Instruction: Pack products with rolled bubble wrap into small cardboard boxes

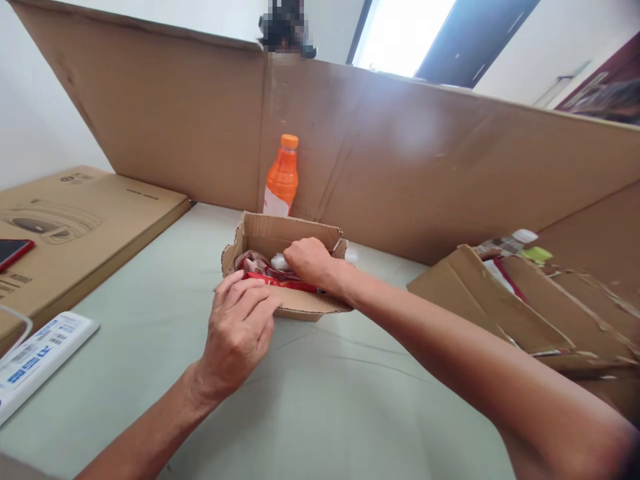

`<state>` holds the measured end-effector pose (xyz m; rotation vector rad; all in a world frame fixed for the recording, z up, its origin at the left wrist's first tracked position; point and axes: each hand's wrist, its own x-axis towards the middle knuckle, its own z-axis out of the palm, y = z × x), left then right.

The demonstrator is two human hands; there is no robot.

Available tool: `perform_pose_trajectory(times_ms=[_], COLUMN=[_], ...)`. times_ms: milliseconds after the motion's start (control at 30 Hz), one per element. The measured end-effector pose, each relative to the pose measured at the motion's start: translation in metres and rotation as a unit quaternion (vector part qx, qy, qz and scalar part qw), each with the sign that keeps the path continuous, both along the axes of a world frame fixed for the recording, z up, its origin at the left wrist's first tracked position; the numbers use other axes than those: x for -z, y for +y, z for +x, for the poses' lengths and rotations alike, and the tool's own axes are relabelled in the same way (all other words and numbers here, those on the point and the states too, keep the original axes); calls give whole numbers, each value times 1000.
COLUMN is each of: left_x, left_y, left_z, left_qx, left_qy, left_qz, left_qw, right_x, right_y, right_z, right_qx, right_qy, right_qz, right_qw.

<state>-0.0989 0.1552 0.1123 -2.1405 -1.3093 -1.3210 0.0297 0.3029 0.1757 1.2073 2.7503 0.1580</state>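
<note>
A small open cardboard box (295, 229) stands in the middle of the table. My left hand (240, 327) is curled over its near left edge and front flap, fingers close together. My right hand (310, 260) reaches over the box from the right, closed in a fist inside it; whatever it grips is hidden. Crumpled whitish plastic (280, 262) shows right beside the fist. In the box lie a red packet (280, 283) with pale lettering and a brownish patterned wrapper (253, 261). Behind the box, an orange bottle (283, 177) with an orange cap stands upright.
A tall cardboard panel (190, 113) closes off the back. At right stands a torn cardboard box (480, 300) with a clear bottle (507, 244) poking out. At left are a flat carton (95, 220), a red-edged phone (15, 253) and a white power strip (47, 363).
</note>
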Motion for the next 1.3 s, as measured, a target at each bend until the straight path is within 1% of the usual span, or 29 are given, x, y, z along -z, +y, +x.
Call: perform_pose_trajectory(times_ms=[67, 133, 167, 200, 233, 267, 300, 333, 367, 400, 433, 467, 533, 567, 600, 667, 700, 767, 833, 900, 967, 1033, 1067, 1100, 1167, 1233, 1300], left_x=[1, 2, 4, 6, 10, 15, 22, 30, 38, 45, 52, 57, 62, 61, 59, 52, 49, 45, 47, 52, 58, 64, 66, 69, 75, 80, 84], left_y=[-1, -5, -7, -10, -13, -17, -20, -22, -24, -24, -23, -21, -11, -5, 2, 11, 12, 6, -12, -36, -61, -80, -87, -92, -97, -98, -96], left_z=[-1, -5, -8, -13, -18, -23, -28, -33, -37, -39, -40, -40, -38, -37, -35, -30, -27, -16, -2, 15, 28, 35, 37, 38, 38, 38, 37], left_qx=[-5, -30, -46, -61, -73, -82, -87, -89, -86, -77, -64, -48, -12, -5, -5, -17, -20, -3, 36, 80, 122, 143, 140, 130, 97, 61, 40], left_qy=[-4, -23, -44, -72, -107, -149, -195, -242, -287, -330, -368, -398, -434, -443, -448, -454, -456, -456, -449, -435, -417, -405, -402, -402, -400, -391, -386], left_qz=[4, 16, 21, 21, 10, -14, -54, -106, -161, -211, -250, -277, -301, -306, -308, -305, -303, -308, -330, -369, -415, -448, -452, -449, -433, -429, -445], left_qw=[1000, 999, 998, 995, 991, 985, 975, 960, 940, 917, 893, 873, 849, 843, 839, 837, 837, 835, 829, 818, 800, 785, 784, 787, 802, 812, 807], right_x=[-2, -12, -18, -23, -27, -27, -23, -14, -2, 14, 32, 50, 81, 91, 98, 101, 100, 98, 102, 112, 120, 124, 125, 125, 126, 131, 139], right_y=[0, -6, -12, -20, -30, -40, -52, -62, -72, -80, -86, -89, -88, -86, -83, -83, -87, -109, -147, -197, -249, -290, -304, -312, -315, -303, -284], right_z=[5, 24, 39, 57, 78, 100, 122, 141, 155, 165, 169, 166, 147, 133, 120, 102, 100, 111, 139, 173, 204, 226, 234, 240, 248, 252, 251], right_qx=[2, 1, 2, 8, 22, 47, 83, 123, 157, 179, 188, 186, 171, 171, 176, 196, 207, 218, 228, 245, 269, 293, 301, 307, 303, 277, 244], right_qy=[1, 26, 71, 140, 227, 320, 391, 433, 453, 457, 454, 447, 439, 440, 442, 443, 441, 434, 433, 431, 418, 411, 418, 432, 474, 515, 547], right_qz=[-7, -10, -2, 20, 52, 94, 133, 152, 141, 104, 50, -11, -106, -131, -143, -136, -124, -97, -59, -15, 22, 32, 23, 8, -35, -78, -105], right_qw=[1000, 1000, 997, 990, 972, 941, 907, 880, 866, 865, 870, 875, 875, 872, 868, 864, 865, 869, 870, 869, 868, 863, 857, 848, 826, 808, 794])
